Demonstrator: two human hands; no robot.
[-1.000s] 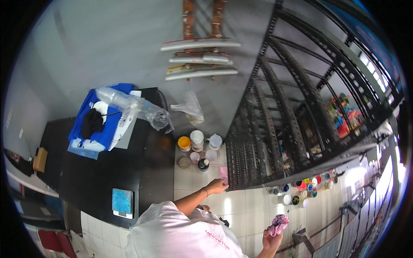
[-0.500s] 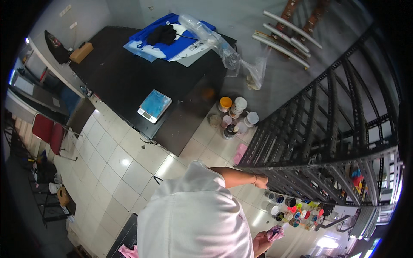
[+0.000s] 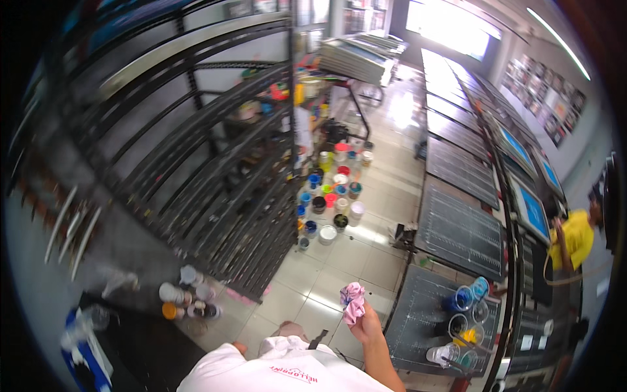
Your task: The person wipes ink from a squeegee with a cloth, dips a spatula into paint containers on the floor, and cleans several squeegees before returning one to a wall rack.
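My right hand is raised in front of me, shut on a crumpled pink and white rag. It hangs over the pale tiled floor, just left of a dark work table. My left hand is out of sight; only my white shirt fills the lower edge.
A tall black metal rack runs along the left. Several paint pots crowd the floor at its foot, and a few more sit lower left. Cups of colour stand on the dark table. A person in a yellow shirt works at far right.
The view has swung from the black table and wall round to the rack aisle. My left arm, stretched toward the rack before, is gone from view. The rag stays in my right hand.
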